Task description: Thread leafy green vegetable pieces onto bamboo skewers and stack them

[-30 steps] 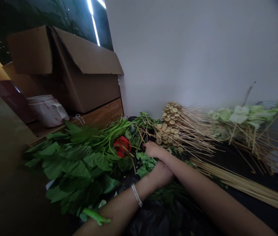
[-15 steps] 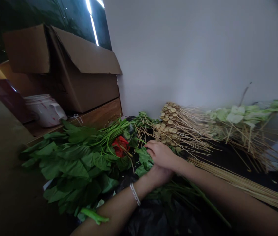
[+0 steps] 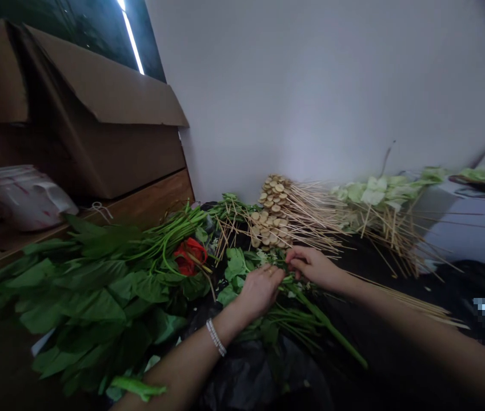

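My left hand [image 3: 261,288], with a beaded bracelet at the wrist, is closed over leafy greens [image 3: 236,265] with small pale bits like blossoms. Fingers of my right hand [image 3: 314,267] are pinched together just right of it, at the same greens; what they grip is too small to make out. A thick green stalk [image 3: 332,325] runs from below the hands toward the lower right. Thinner stems [image 3: 297,328] lie under it on black plastic [image 3: 263,371]. Left of the hands rests a large bunch of broad green leaves [image 3: 96,291] with a red wrapping [image 3: 189,256] near its stems.
Behind the hands are skewered pale round slices [image 3: 270,225] against the wall. Skewers with pale green leaves [image 3: 373,191] lie at right, bare sticks [image 3: 413,302] in front. A cardboard box [image 3: 109,142] and white jug [image 3: 23,197] stand at left. A green piece [image 3: 139,388] lies near my left forearm.
My hands have moved from overlapping to side by side, the right one shifting rightward. The view has turned right, so the box and leaves appear farther left.
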`<action>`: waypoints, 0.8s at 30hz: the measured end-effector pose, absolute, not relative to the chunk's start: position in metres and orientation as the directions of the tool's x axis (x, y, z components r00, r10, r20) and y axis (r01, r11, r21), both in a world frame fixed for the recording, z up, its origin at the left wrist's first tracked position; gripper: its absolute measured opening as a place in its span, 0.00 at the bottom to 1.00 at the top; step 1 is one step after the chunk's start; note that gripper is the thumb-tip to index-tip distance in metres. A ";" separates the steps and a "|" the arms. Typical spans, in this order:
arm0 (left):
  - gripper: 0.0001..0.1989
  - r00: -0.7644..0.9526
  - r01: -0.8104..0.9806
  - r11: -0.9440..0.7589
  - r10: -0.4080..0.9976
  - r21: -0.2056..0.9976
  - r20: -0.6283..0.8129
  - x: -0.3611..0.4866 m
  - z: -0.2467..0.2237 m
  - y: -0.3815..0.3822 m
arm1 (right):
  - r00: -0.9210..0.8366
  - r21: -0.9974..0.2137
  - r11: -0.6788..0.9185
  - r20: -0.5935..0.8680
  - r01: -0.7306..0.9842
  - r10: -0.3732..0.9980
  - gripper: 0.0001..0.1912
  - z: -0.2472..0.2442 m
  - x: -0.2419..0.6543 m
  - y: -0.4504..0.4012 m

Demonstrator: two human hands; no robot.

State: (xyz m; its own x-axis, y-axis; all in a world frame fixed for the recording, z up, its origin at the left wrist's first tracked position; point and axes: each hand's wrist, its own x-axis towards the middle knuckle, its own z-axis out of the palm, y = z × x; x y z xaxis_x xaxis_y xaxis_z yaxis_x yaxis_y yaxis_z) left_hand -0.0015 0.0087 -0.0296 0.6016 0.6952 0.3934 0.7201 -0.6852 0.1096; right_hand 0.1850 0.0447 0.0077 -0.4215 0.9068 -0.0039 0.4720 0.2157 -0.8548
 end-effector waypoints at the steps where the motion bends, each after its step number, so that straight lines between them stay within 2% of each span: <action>1: 0.07 0.554 0.734 -0.663 0.708 0.144 0.437 -0.003 -0.030 0.009 | -0.418 -0.859 0.204 -0.013 0.470 0.908 0.04 0.005 0.188 0.042; 4: 0.14 0.434 0.743 -0.630 0.711 0.226 0.554 -0.006 -0.029 0.011 | -0.428 -0.873 0.214 0.007 0.438 0.904 0.03 0.000 0.192 0.031; 7: 0.19 0.481 0.719 -0.665 0.686 0.203 0.546 -0.006 -0.027 0.012 | -0.473 -0.867 0.270 0.045 0.418 0.880 0.03 -0.001 0.191 0.023; 11: 0.09 0.591 0.730 -0.675 0.702 0.106 0.397 -0.003 -0.024 0.012 | -0.473 -0.843 0.287 0.045 0.454 0.880 0.05 0.002 0.192 0.021; 14: 0.07 0.546 0.776 -0.626 0.731 0.083 0.410 -0.005 -0.022 0.014 | -0.434 -0.830 0.277 0.047 0.484 0.900 0.08 0.007 0.199 0.021; 17: 0.10 0.440 0.794 -0.587 0.735 0.160 0.517 -0.012 -0.019 0.017 | -0.489 -0.689 0.391 0.060 0.611 0.870 0.08 0.012 0.204 0.009; 19: 0.12 0.347 0.782 -0.576 0.721 0.240 0.600 -0.016 -0.018 0.017 | -0.599 -0.565 0.496 0.004 0.659 0.801 0.07 0.014 0.202 -0.005; 21: 0.14 0.298 0.756 -0.593 0.687 0.276 0.663 -0.019 -0.016 0.013 | -0.677 -0.491 0.566 -0.068 0.662 0.733 0.06 0.015 0.199 -0.019; 24: 0.17 0.437 0.707 -0.677 0.647 0.206 0.624 -0.014 -0.013 0.003 | -0.719 -0.462 0.592 -0.160 0.660 0.676 0.06 0.019 0.201 -0.026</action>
State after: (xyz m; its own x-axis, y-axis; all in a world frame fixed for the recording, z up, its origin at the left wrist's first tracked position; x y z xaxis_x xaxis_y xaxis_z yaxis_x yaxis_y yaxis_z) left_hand -0.0137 0.0029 -0.0128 0.4373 0.6472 0.6244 0.7069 -0.6766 0.2062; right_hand 0.2008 -0.0265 0.0187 -0.7190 0.6763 -0.1603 0.6601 0.5923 -0.4620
